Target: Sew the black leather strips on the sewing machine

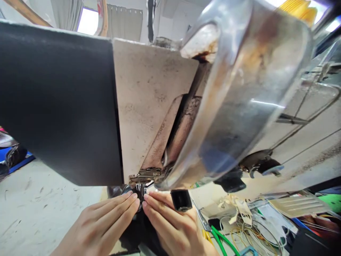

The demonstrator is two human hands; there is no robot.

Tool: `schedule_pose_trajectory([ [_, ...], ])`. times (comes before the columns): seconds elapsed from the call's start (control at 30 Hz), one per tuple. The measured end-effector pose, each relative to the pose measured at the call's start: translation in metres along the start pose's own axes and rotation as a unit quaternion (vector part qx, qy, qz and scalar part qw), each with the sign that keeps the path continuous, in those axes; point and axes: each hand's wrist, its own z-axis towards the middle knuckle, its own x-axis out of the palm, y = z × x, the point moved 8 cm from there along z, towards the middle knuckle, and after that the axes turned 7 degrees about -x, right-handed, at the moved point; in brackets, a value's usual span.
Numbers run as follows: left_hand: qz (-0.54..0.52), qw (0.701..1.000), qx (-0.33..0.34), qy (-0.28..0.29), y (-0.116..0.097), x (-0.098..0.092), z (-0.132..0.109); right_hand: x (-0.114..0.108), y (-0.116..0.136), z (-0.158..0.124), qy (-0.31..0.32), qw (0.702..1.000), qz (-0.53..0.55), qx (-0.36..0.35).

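A sewing machine head (pixel 157 89) fills the upper middle, with its presser foot and needle area (pixel 141 186) low at the centre. Beneath it lies a piece of glossy black material (pixel 141 222), perhaps leather; its full shape is hidden. My left hand (pixel 103 222) grips the piece from the left, fingers long and together, tips just beside the presser foot. Opposite, my right hand (pixel 176 220) holds it from the right, its fingertips almost meeting the left ones. Both thumbs are hidden.
A black plate (pixel 58 106) covers the left, above a pale worktop (pixel 50 206). A clear guard (pixel 231 92) hangs on the right. Green-handled scissors (pixel 222 241), tangled cords (pixel 250 227) and a small black block (pixel 181 200) are near my right hand.
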Motion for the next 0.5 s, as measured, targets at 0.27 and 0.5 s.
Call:
schedule_pose_trajectory([
  [0.27,-0.025,0.999,0.037,0.006,0.013,0.0,0.007,0.01,-0.005,-0.009,0.036,0.999,-0.034,0.018],
  [0.5,-0.007,0.999,0.032,0.005,0.013,-0.003,0.005,0.017,-0.005,-0.013,0.039,0.997,-0.069,0.008],
])
